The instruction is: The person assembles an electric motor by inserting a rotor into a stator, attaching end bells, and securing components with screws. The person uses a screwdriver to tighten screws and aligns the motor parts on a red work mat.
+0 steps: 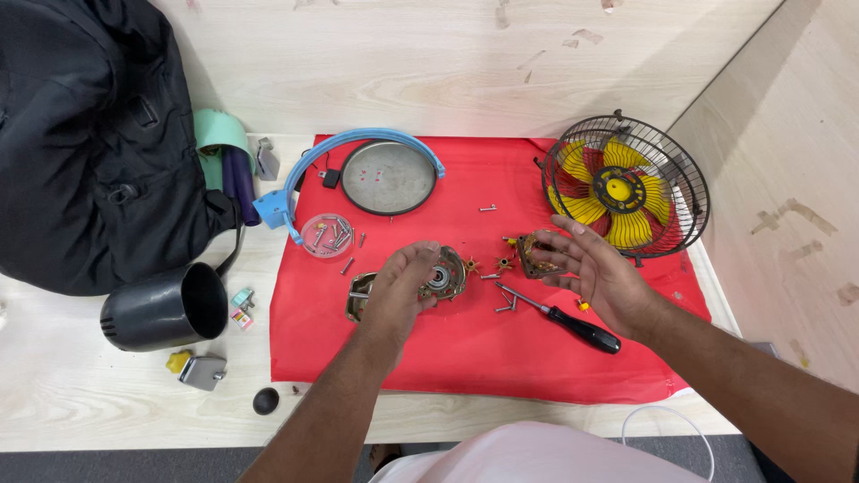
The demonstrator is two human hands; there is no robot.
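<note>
My left hand (400,284) hovers with curled fingers over a round metal motor plate with a bearing (443,275) on the red mat (465,344); whether it touches the plate I cannot tell. A second metal housing piece (356,300) peeks out to its left. My right hand (598,270) is open, fingers spread, just right of a copper-wound motor stator (533,254). A black-handled screwdriver (564,321) lies below that hand, with loose screws (506,306) beside its tip.
A caged fan with yellow blades (625,186) stands at the right. A round metal disc (387,177) with a blue curved frame (288,192), a clear dish of screws (327,236), a black motor cover (161,307), a dark bag (89,143) and small parts (202,370) lie left.
</note>
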